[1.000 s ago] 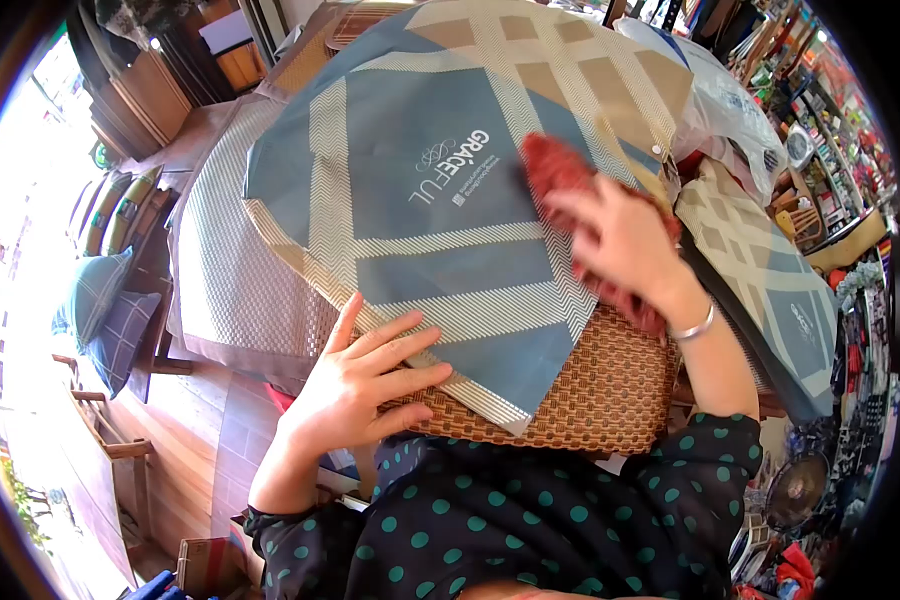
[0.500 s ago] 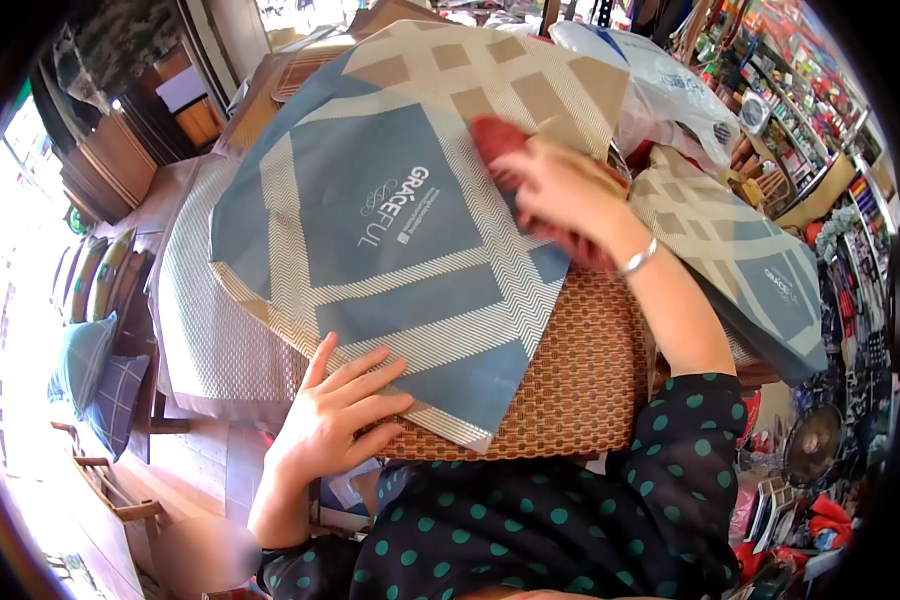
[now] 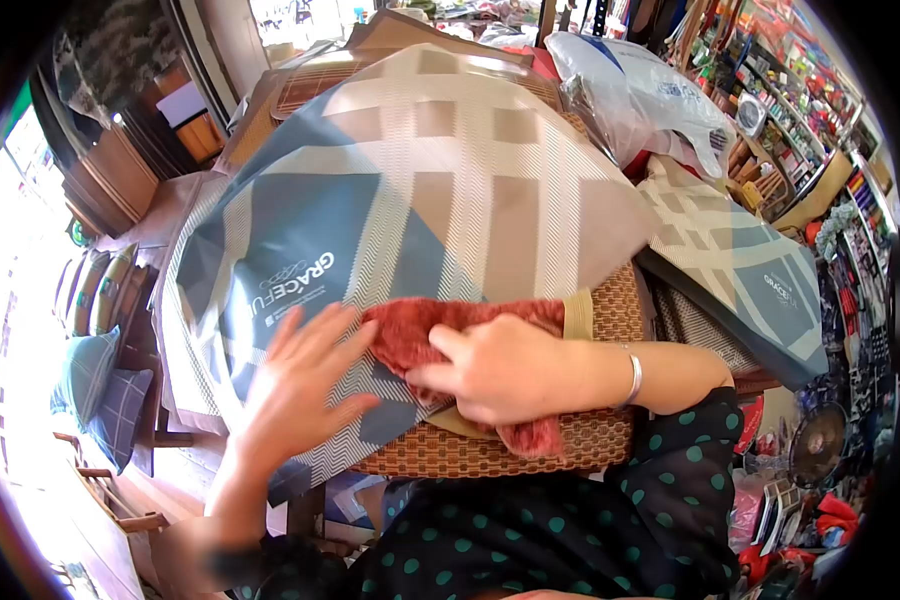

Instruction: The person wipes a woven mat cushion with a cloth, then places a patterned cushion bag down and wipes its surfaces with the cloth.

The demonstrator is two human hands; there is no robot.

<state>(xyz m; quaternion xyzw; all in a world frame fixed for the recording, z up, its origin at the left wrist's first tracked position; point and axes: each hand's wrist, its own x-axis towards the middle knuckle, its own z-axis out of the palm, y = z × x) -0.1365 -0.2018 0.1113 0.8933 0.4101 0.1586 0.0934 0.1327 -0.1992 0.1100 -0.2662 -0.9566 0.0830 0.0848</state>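
A large blue and beige checked sheet (image 3: 510, 190) with "GRACEFUL" printed on it lies over a brown woven mat (image 3: 610, 440). My right hand (image 3: 510, 370) grips a red plush cloth (image 3: 420, 325) with a tan border, pressed on the sheet's near part. My left hand (image 3: 305, 375) is over the sheet's near left part, left of the cloth, its fingers spread and slightly blurred, holding nothing.
A second checked sheet (image 3: 770, 275) lies to the right, below a white plastic bag (image 3: 650, 95). Cushions (image 3: 90, 370) are at the left. A fan (image 3: 818, 440) and crowded shelves stand at the right.
My right hand and the red cloth have come down and left, nearer my body. The sheet has turned and shifted, its print now further left and lower. My left hand has moved slightly up and left.
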